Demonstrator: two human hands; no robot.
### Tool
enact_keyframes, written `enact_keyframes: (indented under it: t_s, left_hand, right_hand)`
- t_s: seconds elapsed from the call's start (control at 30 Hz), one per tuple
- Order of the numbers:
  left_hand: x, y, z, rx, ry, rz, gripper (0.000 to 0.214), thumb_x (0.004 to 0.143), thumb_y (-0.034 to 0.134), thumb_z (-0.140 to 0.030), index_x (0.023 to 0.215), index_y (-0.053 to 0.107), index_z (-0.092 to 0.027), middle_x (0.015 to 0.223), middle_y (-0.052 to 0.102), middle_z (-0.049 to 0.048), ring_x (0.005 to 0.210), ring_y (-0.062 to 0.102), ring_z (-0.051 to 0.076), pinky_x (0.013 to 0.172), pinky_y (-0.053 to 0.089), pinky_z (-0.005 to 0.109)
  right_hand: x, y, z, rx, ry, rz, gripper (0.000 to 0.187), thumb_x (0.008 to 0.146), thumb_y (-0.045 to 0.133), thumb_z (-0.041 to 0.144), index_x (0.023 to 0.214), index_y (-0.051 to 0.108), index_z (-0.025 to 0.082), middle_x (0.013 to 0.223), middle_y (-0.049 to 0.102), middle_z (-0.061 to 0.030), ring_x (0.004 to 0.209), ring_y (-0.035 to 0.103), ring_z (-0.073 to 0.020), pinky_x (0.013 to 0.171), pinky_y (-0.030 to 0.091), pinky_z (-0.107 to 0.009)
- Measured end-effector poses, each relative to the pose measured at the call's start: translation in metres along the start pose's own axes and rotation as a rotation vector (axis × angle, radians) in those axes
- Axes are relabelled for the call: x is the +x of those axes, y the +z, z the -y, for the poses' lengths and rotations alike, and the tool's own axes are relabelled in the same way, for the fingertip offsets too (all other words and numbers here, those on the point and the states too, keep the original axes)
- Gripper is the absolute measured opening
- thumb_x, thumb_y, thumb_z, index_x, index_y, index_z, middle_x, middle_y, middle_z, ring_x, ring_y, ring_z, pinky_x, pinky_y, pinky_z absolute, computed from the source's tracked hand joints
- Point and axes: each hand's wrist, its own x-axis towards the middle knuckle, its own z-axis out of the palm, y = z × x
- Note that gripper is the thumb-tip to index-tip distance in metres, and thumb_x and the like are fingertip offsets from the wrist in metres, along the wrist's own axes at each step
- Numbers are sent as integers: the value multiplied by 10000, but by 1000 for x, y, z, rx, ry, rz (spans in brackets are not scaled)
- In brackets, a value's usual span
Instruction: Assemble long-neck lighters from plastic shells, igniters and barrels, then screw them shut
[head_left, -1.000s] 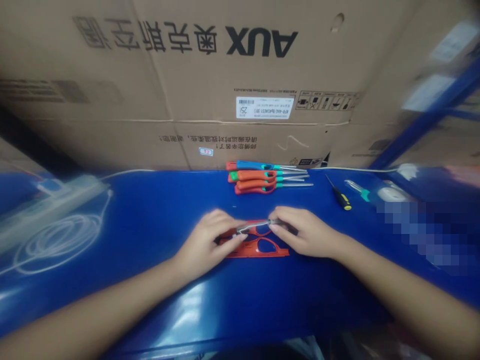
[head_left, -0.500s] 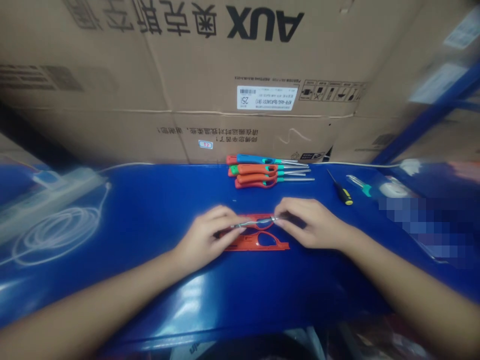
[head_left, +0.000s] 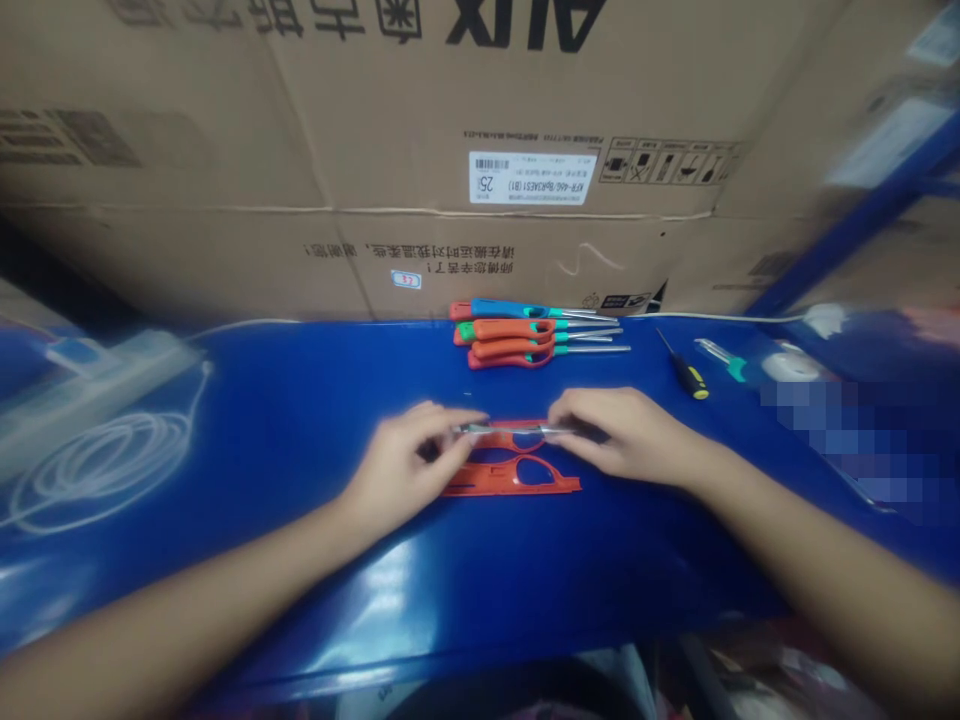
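While left hand (head_left: 405, 460) pinches a slim metallic part (head_left: 517, 432) at 9 o'clock, right hand (head_left: 630, 435) pinches its 3 o'clock end; orange shell (head_left: 499, 478) at 6 o'clock.

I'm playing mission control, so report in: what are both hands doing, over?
Left hand and right hand: pinching thin silvery part. Two orange shells: lying by hands on blue table. Lighters, screwdriver: farther back, out of the way.
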Motion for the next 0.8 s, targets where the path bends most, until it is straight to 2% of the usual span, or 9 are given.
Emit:
enact_keyframes:
  t_s: [0.2, 0.33, 0.57, 0.8]
  left_hand:
    - [0, 0, 0, -81, 81, 30, 273, 899, 644, -156, 1150, 752, -158, 803, 718, 44, 704, 597, 141, 675, 494, 269]
    - [-1, -1, -1, -110, 119, 48, 269, 906, 637, -154, 1149, 752, -157, 847, 729, 68, 721, 617, 154, 673, 518, 283]
    - [0, 0, -1, -124, 103, 73, 217, 951, 611, -181, 1109, 760, -179, 975, 749, 79, 814, 678, 157, 727, 546, 263]
    - [-1, 0, -1, -56, 65, 67, 331, 935, 634, -202, 1262, 680, -171, 824, 708, 19, 658, 621, 112, 658, 519, 225]
  right_hand:
    - [0, -1, -1, -27, 1, 7, 103, 968, 593, 310, 964, 613, 209, 823, 690, 5, 690, 632, -121, 620, 425, -229]
    - [0, 0, -4, -19, -28, 8, 112, 985, 570, 291, 1047, 627, 218, 947, 727, -19, 798, 678, -144, 693, 470, -247]
    - [3, 3, 2, 206, -39, -53, 182, 1010, 510, 235, 1170, 593, 206, 1087, 663, -82, 990, 623, -183, 864, 514, -317]
    - [3, 6, 3, 265, -36, -43, 154, 1019, 497, 223, 1136, 596, 208, 1061, 656, -67, 942, 609, -161, 834, 497, -295]
